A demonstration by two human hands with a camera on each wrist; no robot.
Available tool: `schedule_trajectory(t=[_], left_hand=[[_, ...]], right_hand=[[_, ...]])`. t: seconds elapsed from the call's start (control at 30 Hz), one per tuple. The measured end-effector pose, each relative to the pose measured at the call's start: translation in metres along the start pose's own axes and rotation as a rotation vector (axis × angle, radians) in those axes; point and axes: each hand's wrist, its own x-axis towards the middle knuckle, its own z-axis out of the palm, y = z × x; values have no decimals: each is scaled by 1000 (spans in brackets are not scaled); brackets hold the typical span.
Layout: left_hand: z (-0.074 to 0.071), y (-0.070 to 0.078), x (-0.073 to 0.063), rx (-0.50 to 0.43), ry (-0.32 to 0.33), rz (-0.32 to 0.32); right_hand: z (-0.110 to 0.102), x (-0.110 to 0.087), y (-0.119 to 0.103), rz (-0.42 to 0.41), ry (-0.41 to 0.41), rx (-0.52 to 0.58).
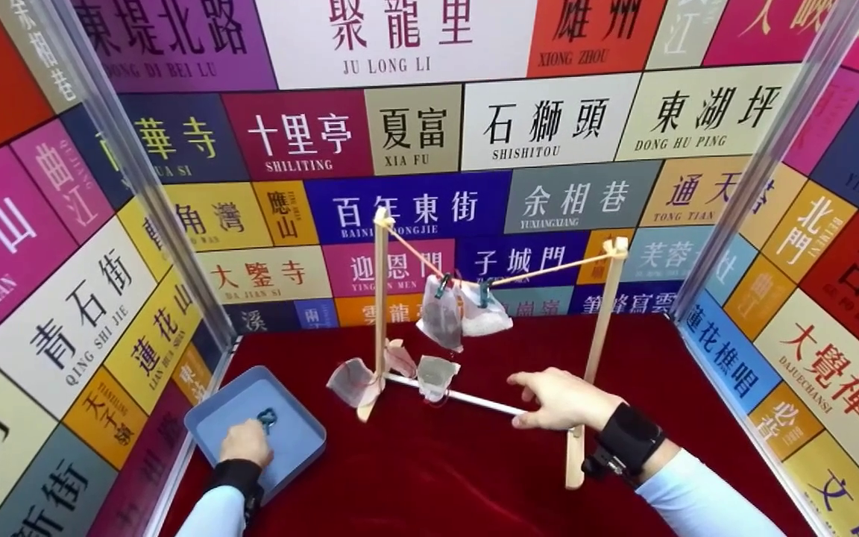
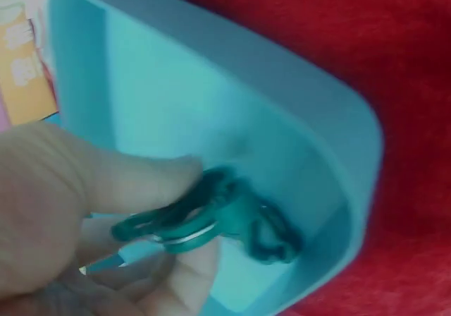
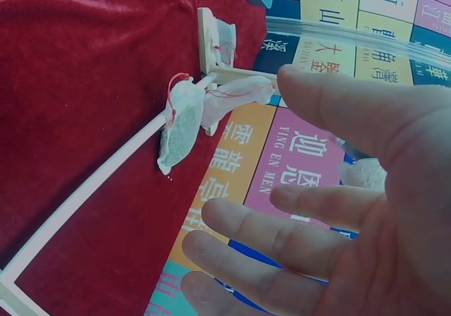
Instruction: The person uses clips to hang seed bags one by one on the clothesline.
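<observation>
My left hand (image 1: 247, 445) reaches into a blue tray (image 1: 221, 406), thumb and fingers pinching a dark green clip (image 2: 211, 217) with its jaws pointing away from the palm. Fingers spread, my right hand (image 1: 575, 401) hovers at the right post (image 1: 602, 321) of a small wooden rack and holds nothing. From the rack's sagging cord (image 1: 549, 271) hang two pale drawstring pouches, a greyish pouch (image 1: 441, 317) and a whiter pouch (image 1: 488, 317), each by a green clip. Lower down, a grey pouch (image 3: 182, 125) with red string lies against the rack's white bar (image 1: 478, 403).
Two more pouches lie by the left post (image 1: 380, 298): a left pouch (image 1: 353, 382) and a pinkish pouch (image 1: 400, 359). Dark red cloth (image 1: 400, 470) covers the table. Panels with printed place names (image 1: 407, 209) enclose the back and sides.
</observation>
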Motion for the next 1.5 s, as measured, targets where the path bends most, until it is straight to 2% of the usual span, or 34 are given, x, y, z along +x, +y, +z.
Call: schedule_trajectory(t=[0.13,0.2,0.3,0.43,0.57,0.67,0.77,0.87,0.97,1.1,1.2,1.3,1.4,1.5], left_hand=[[-8,21,3,-10,111,50],[-11,32,4,-13,140,57],[-13,51,6,-26,155,45],[-17,79,5,-107,153,60],[-17,113,2,-206,168,138],[-16,142,-2,-247,165,208],[-14,170,-8,-290,121,269],[-12,194,-13,-350,40,324],[-11,215,-18,-389,-45,381],[-10,236,-24,-399,-118,447],[-10,247,-30,-451,-156,486],[-9,255,-35,-540,-198,515],[-9,258,-38,-622,-238,533],[-10,258,-40,-727,-320,542]], right_hand=[[-2,-1,-3,-9,-5,-13],[-3,-1,-5,-26,-7,-26],[-3,0,-10,-55,-13,-35],[-5,4,-18,-115,-8,-42],[-5,8,-26,-160,10,-62],[-3,13,-31,-177,4,-93],[1,18,-37,-222,1,-130],[6,24,-43,-276,34,-157],[12,31,-50,-315,94,-169],[19,41,-59,-344,161,-182],[23,45,-64,-387,184,-211],[27,46,-65,-469,202,-244],[27,45,-65,-546,252,-298],[26,43,-62,-582,308,-359]])
